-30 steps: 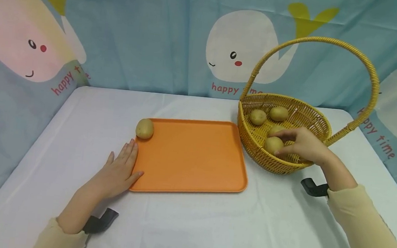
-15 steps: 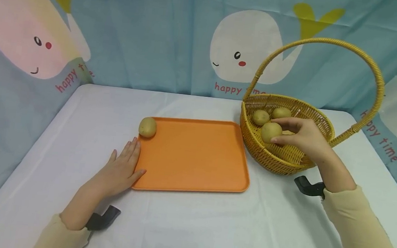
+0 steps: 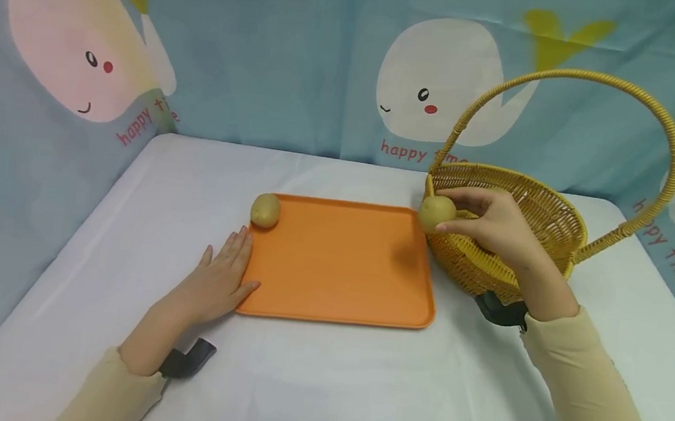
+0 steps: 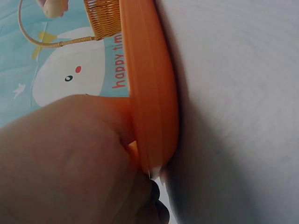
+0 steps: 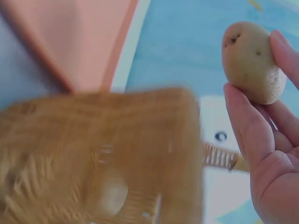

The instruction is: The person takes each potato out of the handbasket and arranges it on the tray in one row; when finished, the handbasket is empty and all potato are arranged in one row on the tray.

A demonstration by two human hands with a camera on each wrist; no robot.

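The right hand pinches a potato between thumb and fingertips, lifted where the basket and the tray meet. The left hand has its fingers straight, the thumb spread apart, and touches the left edge of the tray on the worktop. Another potato sits at the tray's far left corner. The step in hand appears to be transferring the potato from basket to tray; the next move probably calls for passing the rim, then lowering gently.
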